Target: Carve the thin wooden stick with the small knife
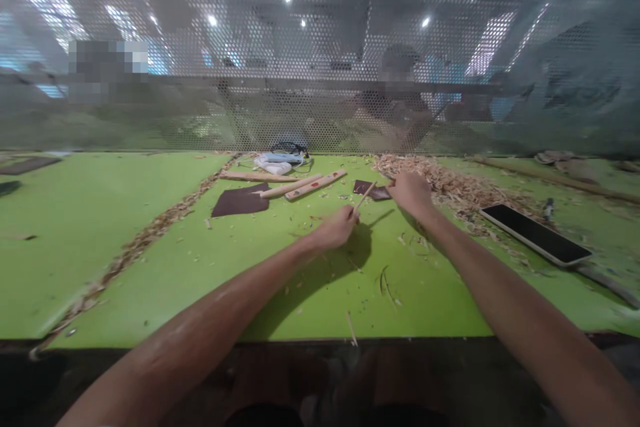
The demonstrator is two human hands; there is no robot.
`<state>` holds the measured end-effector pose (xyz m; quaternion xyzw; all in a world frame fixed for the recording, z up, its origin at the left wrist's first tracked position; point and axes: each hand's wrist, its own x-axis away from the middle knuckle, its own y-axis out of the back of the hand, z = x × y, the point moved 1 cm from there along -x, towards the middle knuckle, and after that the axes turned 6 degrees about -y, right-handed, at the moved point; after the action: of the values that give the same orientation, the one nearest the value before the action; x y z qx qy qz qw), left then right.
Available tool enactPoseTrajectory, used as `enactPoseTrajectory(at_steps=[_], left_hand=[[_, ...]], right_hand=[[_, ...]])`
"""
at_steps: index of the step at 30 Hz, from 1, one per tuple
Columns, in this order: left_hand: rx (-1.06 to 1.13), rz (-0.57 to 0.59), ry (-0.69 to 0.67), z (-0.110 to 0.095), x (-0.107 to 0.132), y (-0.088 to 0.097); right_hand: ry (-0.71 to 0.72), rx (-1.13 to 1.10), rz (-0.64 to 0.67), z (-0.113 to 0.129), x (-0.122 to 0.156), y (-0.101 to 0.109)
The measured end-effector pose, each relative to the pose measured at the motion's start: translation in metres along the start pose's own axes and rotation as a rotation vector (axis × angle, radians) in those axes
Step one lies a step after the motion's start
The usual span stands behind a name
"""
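My left hand (pixel 340 225) is closed around a thin wooden stick (pixel 366 195), which points up and to the right over the green table. Right of it, my right hand (pixel 411 192) is bent down with its fingers pinched at the right edge of a small dark brown piece of sandpaper (pixel 381 193). Its fingertips are partly hidden. Behind my left hand lie a flat wooden piece with red marks (pixel 316 185) and a rounded wooden stick (pixel 293 185). The rounded stick's left end rests on a larger dark brown sheet (pixel 241 201).
Wood shavings (pixel 450 183) are heaped behind and right of my right hand. A phone (pixel 537 233) lies at the right. White devices with cables (pixel 280 160) stand before the perforated screen (pixel 320 107). Shavings fill the table seam (pixel 150 233) at left. People are behind the screen.
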<state>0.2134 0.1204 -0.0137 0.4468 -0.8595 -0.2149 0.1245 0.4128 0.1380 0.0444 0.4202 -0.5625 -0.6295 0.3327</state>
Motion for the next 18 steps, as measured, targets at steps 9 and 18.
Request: enactPoseTrajectory(at_steps=[9, 18], left_hand=[[-0.002, -0.141, -0.022, 0.002, -0.003, 0.002], [-0.144, -0.128, -0.105, -0.005, 0.005, -0.001]], right_hand=[[0.239, 0.041, 0.115, 0.037, 0.027, -0.025], [0.132, 0.046, 0.072, 0.019, -0.001, -0.023]])
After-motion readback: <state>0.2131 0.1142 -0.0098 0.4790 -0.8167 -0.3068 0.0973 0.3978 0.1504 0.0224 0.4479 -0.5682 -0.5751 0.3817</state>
